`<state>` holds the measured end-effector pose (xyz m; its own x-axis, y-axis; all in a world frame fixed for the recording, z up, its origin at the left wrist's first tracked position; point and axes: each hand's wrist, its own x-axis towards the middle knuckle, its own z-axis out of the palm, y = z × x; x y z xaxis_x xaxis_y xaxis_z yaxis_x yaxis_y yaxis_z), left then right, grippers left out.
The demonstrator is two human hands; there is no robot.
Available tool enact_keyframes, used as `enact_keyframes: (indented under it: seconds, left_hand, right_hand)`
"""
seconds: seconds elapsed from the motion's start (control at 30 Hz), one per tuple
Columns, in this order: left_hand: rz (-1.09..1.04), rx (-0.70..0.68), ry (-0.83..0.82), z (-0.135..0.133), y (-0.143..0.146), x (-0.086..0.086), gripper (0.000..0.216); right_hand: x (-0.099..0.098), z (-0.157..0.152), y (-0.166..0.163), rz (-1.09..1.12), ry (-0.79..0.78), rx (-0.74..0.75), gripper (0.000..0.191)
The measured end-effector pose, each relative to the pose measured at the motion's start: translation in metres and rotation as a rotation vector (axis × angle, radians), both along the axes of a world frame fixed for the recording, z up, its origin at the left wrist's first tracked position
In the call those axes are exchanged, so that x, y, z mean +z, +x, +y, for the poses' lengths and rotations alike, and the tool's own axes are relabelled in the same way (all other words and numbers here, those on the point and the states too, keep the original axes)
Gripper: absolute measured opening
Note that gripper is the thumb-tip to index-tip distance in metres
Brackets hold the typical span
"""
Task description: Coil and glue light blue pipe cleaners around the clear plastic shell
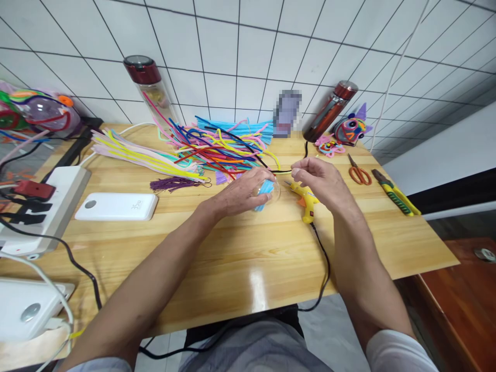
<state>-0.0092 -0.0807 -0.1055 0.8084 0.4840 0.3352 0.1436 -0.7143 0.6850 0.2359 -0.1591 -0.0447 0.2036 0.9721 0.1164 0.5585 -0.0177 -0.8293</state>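
Beneath your left fingers, on the pale wooden tabletop (251,258), sits a clear, rounded, plastic-looking piece with a light-blue fuzzy strip (265,194); your left hand (248,192) grasps it from above, so most of its outline is covered and its full shape is hard to make out. Your right hand (321,181) hangs to the right of it, fingers curled, thumb and forefinger close together. A thin black stem ends near those fingertips, but you cannot tell whether they pinch it. Just below your right fingers lies a yellow glue gun with an orange trigger (309,209), its back end partly hidden by your palm and its black cord dropping out of sight over the edge. Beyond your left fingers, multicoloured fuzzy stems (217,147) overlap too thickly to separate. Farther past your fingertips, a pixelated upright object (287,113) is unreadable. Far left of your left fingers, a white power strip (65,199) is cut off.
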Motion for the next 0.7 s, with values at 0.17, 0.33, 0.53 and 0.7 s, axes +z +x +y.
enact_keyframes:
  seconds: [0.17, 0.33, 0.53, 0.7]
  left_hand:
    - [-0.044, 0.01, -0.02, -0.003, 0.003, -0.004, 0.038]
    - [-0.05, 0.04, -0.004, -0.006, 0.004, -0.006, 0.037]
    - [-0.031, 0.034, 0.038, -0.006, 0.004, -0.004, 0.038]
    - [-0.011, 0.045, 0.036, -0.006, 0.004, -0.004, 0.044]
  right_hand:
    - [0.001, -0.032, 0.027, -0.358, -0.211, -0.116, 0.027]
    - [-0.024, -0.06, 0.029, -0.575, -0.448, -0.27, 0.03]
    - [-0.042, -0.056, 0.011, -0.71, -0.612, -0.351, 0.048]
    - [-0.057, -0.054, 0.015, -0.62, -0.575, -0.409, 0.047]
